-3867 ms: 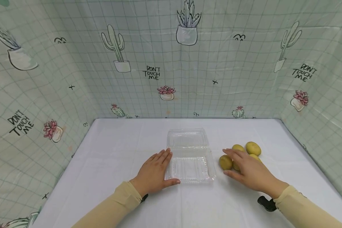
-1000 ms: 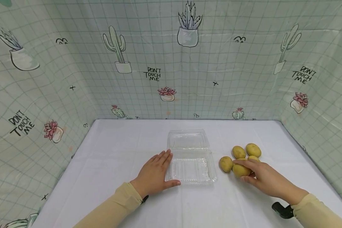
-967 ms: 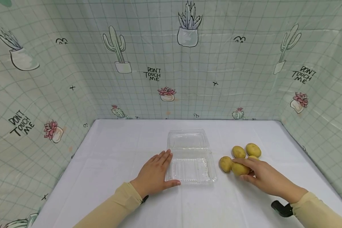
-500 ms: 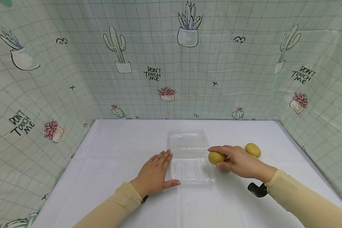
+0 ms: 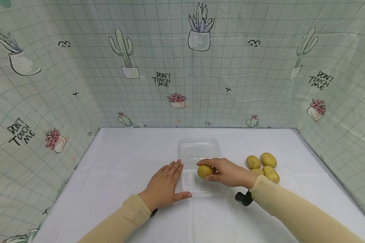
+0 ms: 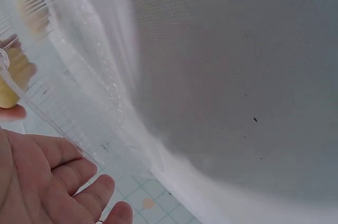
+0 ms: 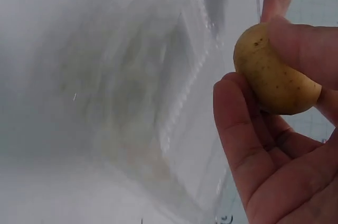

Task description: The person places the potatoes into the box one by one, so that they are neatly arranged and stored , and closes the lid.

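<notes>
A clear plastic clamshell box (image 5: pixel 197 189) lies with its lid (image 5: pixel 199 147) folded back on the white table. Beside its left edge rests my left hand (image 5: pixel 164 185), fingers straight and thumb along the near corner; in the left wrist view the fingertips (image 6: pixel 108 184) touch or nearly touch the clear wall. Over the box's base my right hand (image 5: pixel 228 172) holds a yellow potato (image 5: pixel 205 171) between thumb and fingers. The right wrist view shows that potato (image 7: pixel 274 76) gripped above the see-through plastic. Whether the potato touches the box's bottom, I cannot tell.
Several other potatoes (image 5: pixel 268 160) lie in a loose group right of the box, partly behind my right forearm. A grid-patterned cloth (image 5: pixel 246 84) with cactus drawings surrounds the white table (image 5: pixel 124 152) at the back and sides.
My right hand has lifted a potato from the group and carried it left, over the box's base. The left hand stays at the box's left edge.
</notes>
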### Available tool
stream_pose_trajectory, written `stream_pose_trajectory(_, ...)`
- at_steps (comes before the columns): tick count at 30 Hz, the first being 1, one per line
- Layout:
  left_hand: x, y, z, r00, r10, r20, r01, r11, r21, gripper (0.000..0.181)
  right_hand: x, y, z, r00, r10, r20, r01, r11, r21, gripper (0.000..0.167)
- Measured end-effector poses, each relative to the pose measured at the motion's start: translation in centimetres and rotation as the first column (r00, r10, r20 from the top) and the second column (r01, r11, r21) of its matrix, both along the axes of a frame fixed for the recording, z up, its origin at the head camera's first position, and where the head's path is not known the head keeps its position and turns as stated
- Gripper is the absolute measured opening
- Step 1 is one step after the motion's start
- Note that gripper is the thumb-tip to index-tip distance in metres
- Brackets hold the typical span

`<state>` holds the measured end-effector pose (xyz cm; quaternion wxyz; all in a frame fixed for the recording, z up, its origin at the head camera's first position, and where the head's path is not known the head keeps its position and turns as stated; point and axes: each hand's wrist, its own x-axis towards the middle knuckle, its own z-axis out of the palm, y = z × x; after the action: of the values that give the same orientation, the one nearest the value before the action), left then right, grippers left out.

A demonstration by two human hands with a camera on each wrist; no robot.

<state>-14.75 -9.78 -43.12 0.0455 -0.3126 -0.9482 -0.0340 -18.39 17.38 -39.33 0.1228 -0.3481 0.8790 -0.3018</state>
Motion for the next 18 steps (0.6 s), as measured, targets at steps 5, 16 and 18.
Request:
stream_pose_trajectory(5, 0.0, 0.0, 0.0, 1.0, -0.003, 0.005, 0.003, 1.0, 0.001, 0.104, -0.5, -1.8, -1.3, 1.0, 0.017, -0.009, -0.016, 0.999, 0.037, 0.049)
stream_pose_trajectory(16, 0.0, -0.1, -0.2, 1.0, -0.001, -0.003, 0.001, 1.0, 0.001, 0.104, -0.5, -2.9, -3.2, 1.0, 0.003, -0.019, -0.001, 0.995, 0.102, 0.047)
stream_pose_trajectory(18, 0.0, -0.1, -0.3, 1.0, -0.001, -0.004, 0.001, 1.0, 0.001, 0.104, -0.5, -2.9, -3.3, 1.0, -0.003, -0.025, 0.005, 0.995, 0.103, 0.048)
